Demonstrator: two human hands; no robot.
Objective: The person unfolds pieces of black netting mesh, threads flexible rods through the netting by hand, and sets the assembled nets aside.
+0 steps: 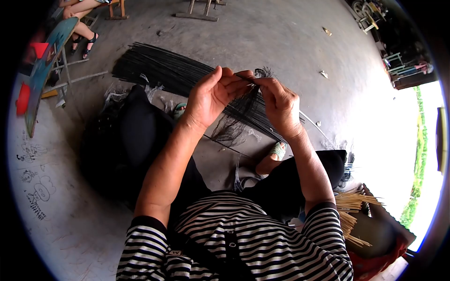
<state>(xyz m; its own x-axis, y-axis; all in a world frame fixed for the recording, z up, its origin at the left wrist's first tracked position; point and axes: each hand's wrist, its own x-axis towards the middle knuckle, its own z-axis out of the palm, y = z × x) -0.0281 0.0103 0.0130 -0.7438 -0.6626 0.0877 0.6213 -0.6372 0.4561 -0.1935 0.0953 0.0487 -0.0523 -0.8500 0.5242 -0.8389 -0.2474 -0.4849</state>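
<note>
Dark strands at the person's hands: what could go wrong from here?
1. The dark strands between the left hand and right hand look thin and loose, so they might tangle or slip free.
2. The long black strips on the floor reach close to a sandalled foot; a shift of that foot could scatter or bend them.

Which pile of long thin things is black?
The floor pile, stretching behind the left hand and right hand; the other pile, beside the right sleeve, is pale tan.
</note>
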